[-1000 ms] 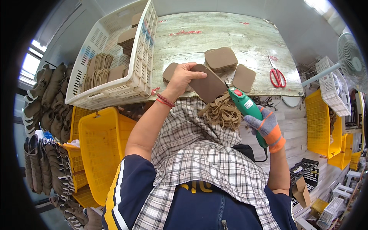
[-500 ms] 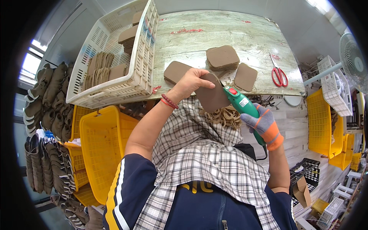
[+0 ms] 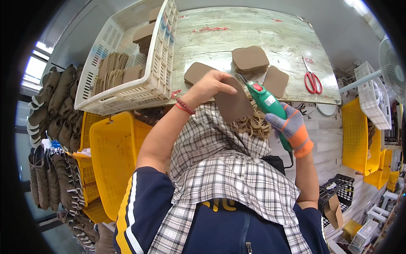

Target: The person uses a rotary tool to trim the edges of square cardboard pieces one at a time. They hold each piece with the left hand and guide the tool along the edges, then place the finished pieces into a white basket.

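Observation:
My bare left hand (image 3: 212, 86) pinches a brown rounded panel (image 3: 233, 103) by its upper edge, holding it tilted over my lap. A green handheld electric cutter (image 3: 266, 101) with a red button sits in my gloved right hand (image 3: 290, 129), the grey and orange glove wrapped round its body. The cutter's tip lies close to the panel's upper right edge; whether they touch I cannot tell. Thin brown trimmed strips (image 3: 253, 125) hang in a heap beneath the panel. On the table beyond are stacks of similar panels: one stack (image 3: 250, 59), another (image 3: 196, 73) and a third (image 3: 276, 81).
Red-handled scissors (image 3: 313, 80) lie on the right of the table (image 3: 203, 44). A white crate (image 3: 163, 80) holding more panels stands at the left. Below it is a yellow basket (image 3: 111, 163). A fan (image 3: 391, 63) and yellow crates (image 3: 354, 135) stand at the right.
The cutter's tip has shifted up and left along the panel's edge. The panel has turned slightly in my left hand, its lower end swinging to the right.

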The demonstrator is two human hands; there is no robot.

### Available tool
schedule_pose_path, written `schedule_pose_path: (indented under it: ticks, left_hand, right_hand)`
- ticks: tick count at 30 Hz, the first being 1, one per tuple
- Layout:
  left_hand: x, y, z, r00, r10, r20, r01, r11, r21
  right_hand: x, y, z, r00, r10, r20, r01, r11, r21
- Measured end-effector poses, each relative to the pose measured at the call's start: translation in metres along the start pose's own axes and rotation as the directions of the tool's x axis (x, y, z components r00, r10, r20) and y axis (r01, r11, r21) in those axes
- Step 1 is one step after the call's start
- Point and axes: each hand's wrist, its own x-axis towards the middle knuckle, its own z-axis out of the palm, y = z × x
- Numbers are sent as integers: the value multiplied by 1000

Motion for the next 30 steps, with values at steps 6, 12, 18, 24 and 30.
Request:
schedule_pose_path:
  ticks: [6,12,18,24,30]
  left_hand:
    - [-13,2,-39,969,89,-229,-91,996,-1]
    - [1,-16,-84,612,686,-393,267,288,920]
    - [98,-21,-24,672,739,-47,122,-47,991]
    - [123,-7,3,749,648,-140,118,78,990]
    - [117,-6,8,714,597,-367,1,523,852]
  right_hand:
    - [-9,20,-1,999,38,7,-38,999,4]
    - [-10,39,-11,994,38,-102,-35,999,29]
    - [0,56,-9,974,13,-226,-20,999,-32]
    - [-3,62,-19,962,19,-272,-21,1000,-5]
    - [-2,51,-25,963,-17,-267,35,997,63]
